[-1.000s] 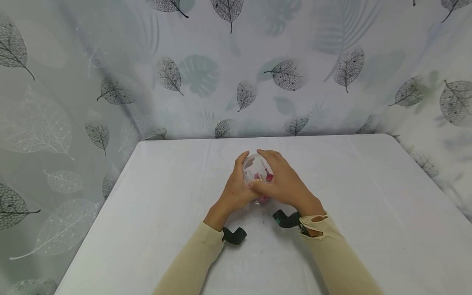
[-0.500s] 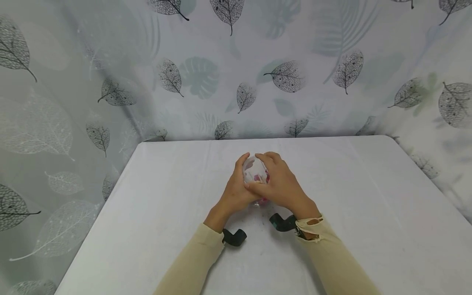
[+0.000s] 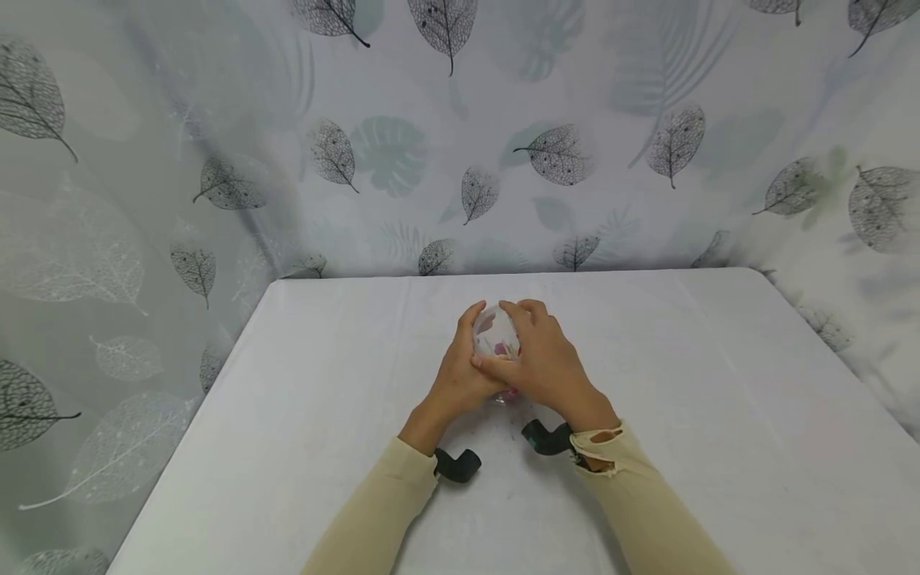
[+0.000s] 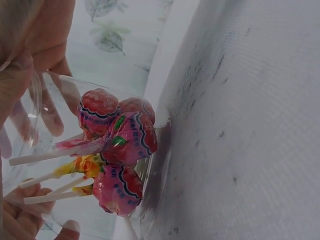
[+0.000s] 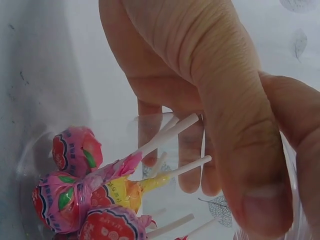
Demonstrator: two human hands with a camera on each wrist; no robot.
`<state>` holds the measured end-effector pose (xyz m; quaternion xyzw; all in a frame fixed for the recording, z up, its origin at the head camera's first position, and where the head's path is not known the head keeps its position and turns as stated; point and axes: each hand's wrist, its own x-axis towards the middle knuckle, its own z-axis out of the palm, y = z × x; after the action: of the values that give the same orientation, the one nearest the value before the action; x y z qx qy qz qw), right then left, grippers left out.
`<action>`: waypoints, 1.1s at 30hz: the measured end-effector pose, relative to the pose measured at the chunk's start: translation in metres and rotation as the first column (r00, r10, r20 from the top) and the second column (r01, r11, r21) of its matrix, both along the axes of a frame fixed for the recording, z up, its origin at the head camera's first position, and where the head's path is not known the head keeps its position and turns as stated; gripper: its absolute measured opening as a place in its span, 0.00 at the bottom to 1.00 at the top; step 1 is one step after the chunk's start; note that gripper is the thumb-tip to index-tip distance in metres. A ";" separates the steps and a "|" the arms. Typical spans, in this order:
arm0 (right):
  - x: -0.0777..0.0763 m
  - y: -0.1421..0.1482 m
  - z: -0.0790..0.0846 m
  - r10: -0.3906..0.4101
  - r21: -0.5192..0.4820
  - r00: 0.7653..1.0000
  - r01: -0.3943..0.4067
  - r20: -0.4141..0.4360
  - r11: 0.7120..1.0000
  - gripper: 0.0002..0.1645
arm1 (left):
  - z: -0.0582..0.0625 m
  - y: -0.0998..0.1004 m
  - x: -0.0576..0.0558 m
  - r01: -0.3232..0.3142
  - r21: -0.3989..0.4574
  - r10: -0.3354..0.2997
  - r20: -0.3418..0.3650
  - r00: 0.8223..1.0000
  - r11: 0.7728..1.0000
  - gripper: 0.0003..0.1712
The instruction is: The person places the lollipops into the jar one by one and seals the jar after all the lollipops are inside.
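Observation:
A clear jar (image 3: 493,329) stands on the white table, with several wrapped lollipops (image 4: 131,137) inside. They rest head down, sticks pointing up, in pink, red and yellow wrappers. My left hand (image 3: 460,371) grips the jar's left side, fingers curved around the wall. From the right, my right hand (image 3: 552,366) grips it near the top, its thumb lying across the near side over my left hand. Close to that thumb, the right wrist view shows a clear ridged edge (image 5: 295,200). Much of the jar is hidden behind both hands in the head view.
The white-covered table (image 3: 345,383) carries small dark marks near the jar. A leaf-patterned curtain (image 3: 446,128) hangs behind it and along both sides. Black curved pieces (image 3: 458,465) stick out from both wrists.
My right hand has turned slightly around the jar's top, its thumb and wrist shifting left. The left hand and the jar stay nearly in place. The head view has tilted up a little.

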<state>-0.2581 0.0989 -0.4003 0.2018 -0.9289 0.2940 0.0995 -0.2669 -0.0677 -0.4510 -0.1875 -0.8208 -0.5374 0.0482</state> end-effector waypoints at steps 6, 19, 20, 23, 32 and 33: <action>-0.004 0.000 -0.007 -0.019 0.015 1.000 0.019 0.010 1.000 0.54 | -0.006 0.002 -0.005 -0.014 -0.009 0.014 0.012 1.000 1.000 0.63; -0.040 -0.009 -0.025 -0.055 0.035 0.998 0.055 -0.004 0.998 0.56 | -0.020 -0.002 -0.039 -0.054 -0.022 0.054 -0.003 0.999 0.998 0.63; -0.043 -0.008 -0.027 -0.053 0.035 0.999 0.053 -0.003 0.998 0.55 | -0.021 -0.003 -0.042 -0.055 -0.028 0.055 -0.007 0.998 0.998 0.63; -0.049 -0.005 -0.030 -0.033 0.053 0.999 0.033 0.004 0.998 0.53 | -0.021 -0.007 -0.050 -0.039 -0.067 0.037 -0.025 0.999 0.997 0.62; -0.066 0.053 -0.020 -0.047 0.251 0.999 0.050 -0.019 0.967 0.55 | 0.010 -0.050 -0.058 -0.081 -0.375 0.069 -0.045 0.997 0.924 0.56; -0.071 0.061 -0.015 -0.062 0.260 0.997 0.071 -0.042 0.963 0.55 | 0.017 -0.058 -0.060 -0.106 -0.393 0.080 -0.082 0.993 0.913 0.55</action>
<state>-0.3290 0.1602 -0.4150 0.1866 -0.9641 0.1619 0.0973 -0.3271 -0.1253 -0.4345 -0.1712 -0.9187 -0.3508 0.0610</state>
